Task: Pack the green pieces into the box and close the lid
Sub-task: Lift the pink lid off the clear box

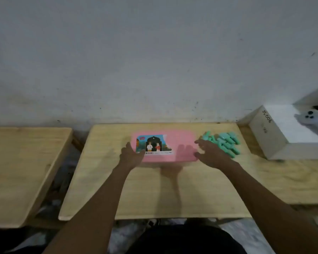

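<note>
Pink closed box (174, 143) lies between left hand (130, 154) and right hand (212, 153), both with fingers spread, green pieces (226, 142) alongside.

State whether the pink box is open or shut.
Shut: the box shows a flat, unbroken top; the green pieces lie outside it.

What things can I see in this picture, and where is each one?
pink box: one, pink with a picture label, middle of the centre table
green pieces: one pile, number unclear, green, right of the pink box
centre table: one, light wood
side table: one, light wood, left
white box: one, white, far right
gadget: one, white, on the white box
wall: grey-white, behind
left hand: at the pink box's left edge
right hand: fingers spread, between box and pieces
</note>
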### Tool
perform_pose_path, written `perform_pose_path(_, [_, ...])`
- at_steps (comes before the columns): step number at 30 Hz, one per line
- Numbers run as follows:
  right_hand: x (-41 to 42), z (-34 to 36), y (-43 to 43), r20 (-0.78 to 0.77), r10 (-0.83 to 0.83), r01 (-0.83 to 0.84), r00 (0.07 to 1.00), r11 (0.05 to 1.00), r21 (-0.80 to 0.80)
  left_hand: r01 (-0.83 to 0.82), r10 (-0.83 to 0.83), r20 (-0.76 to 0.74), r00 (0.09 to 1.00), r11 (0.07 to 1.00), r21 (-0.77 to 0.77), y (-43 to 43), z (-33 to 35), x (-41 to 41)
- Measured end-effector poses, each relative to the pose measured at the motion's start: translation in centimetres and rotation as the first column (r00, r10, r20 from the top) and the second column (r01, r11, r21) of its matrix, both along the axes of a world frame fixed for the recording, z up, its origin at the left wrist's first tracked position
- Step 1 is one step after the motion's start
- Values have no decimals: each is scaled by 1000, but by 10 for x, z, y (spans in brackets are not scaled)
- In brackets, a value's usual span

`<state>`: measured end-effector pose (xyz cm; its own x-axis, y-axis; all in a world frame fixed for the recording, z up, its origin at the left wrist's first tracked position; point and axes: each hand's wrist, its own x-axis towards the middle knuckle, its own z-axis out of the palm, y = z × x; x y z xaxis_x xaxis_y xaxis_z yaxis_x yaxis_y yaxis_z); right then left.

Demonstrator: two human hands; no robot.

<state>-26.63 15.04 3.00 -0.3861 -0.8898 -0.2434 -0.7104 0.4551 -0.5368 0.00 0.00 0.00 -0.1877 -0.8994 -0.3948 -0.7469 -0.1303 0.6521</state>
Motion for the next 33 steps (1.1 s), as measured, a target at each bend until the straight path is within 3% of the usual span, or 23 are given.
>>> perform_pose_path(4, [12, -26, 22, -197, 88, -57, 976, 986, 160, -6, 6, -86, 996, 1000, 2, 11, -12, 1])
perform_pose_path(8, [7, -33, 21, -318, 170, -119, 933, 978, 173, -13, 5, -115, 993, 997, -72, 9, -17, 0])
perform_pose_path(15, [-11, -33, -6, -491, 440, -406, 752, 896, 182, 82, -106, -179, 978, 987, -138, 2, -26, 2])
perform_pose_path(23, [-12, -25, -28, -502, 623, -498, 600, 782, 375, 154, -171, -221, 960, 984, -93, -3, -30, 10])
perform_pose_path(33, [-9, -18, -40, -463, 696, -501, 549, 717, 484, 138, -155, -223, 962, 986, -92, 1, -27, 12])
